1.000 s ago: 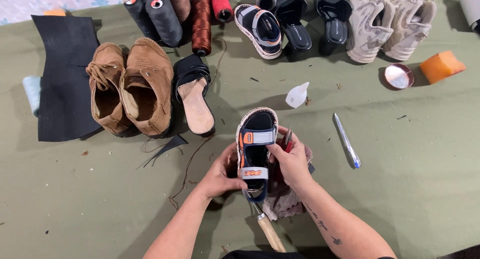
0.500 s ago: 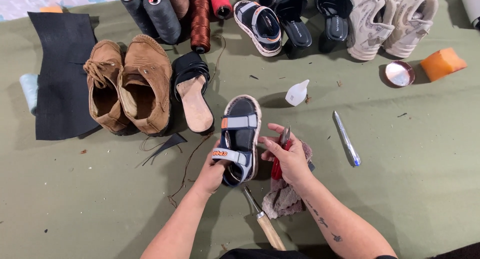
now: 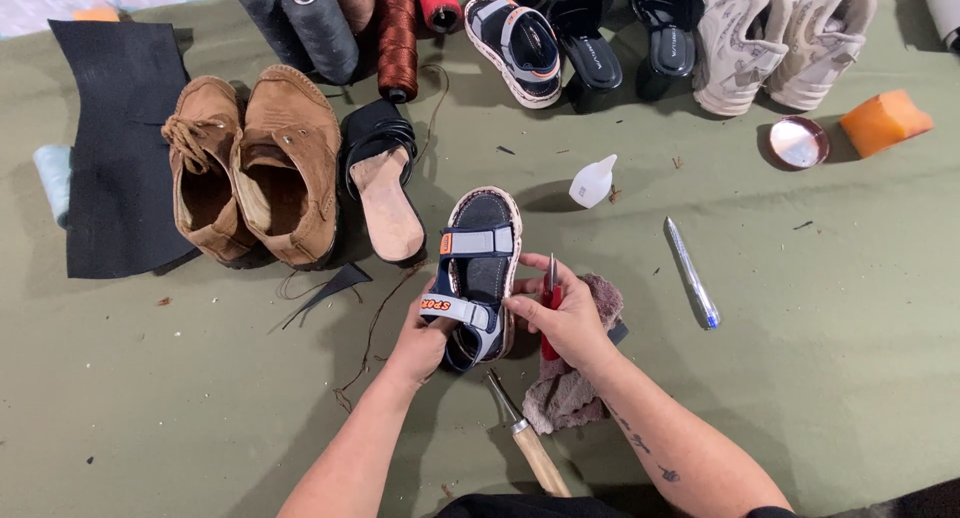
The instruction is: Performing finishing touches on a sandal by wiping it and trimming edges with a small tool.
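Sandal: a small navy sandal with grey straps and orange tabs lies sole-down near the middle of the green worktop, toe pointing toward the far edge.
Left hand: the left hand has its fingers closed around the heel end and the lower grey strap, steadying the sandal from that side.
Right hand: the right hand presses its fingertips against the sandal's right edge while the other fingers are wrapped around a red-handled tool; the tool's working tip is hidden, so its kind cannot be told.
Beneath the right hand: a crumpled brownish cloth lies on the worktop, touching the wrist.
Near edge: an awl with a wooden handle lies just beside the cloth, its metal tip toward the sandal's heel.
Right side: a silver pen lies near the cloth; a small white glue bottle stands farther back.
Left side: brown suede shoes, a black slide sandal and a black rubber sheet.
Far edge: thread spools, the matching navy sandal, black heeled sandals and white sneakers.
Step in hand: by my judgement, the sandal is being held and looked over along its sole edge, tool at the ready.
Next move calls for: probably a firm left-hand hold and the red tool brought carefully to the edge, clear of the fingers.
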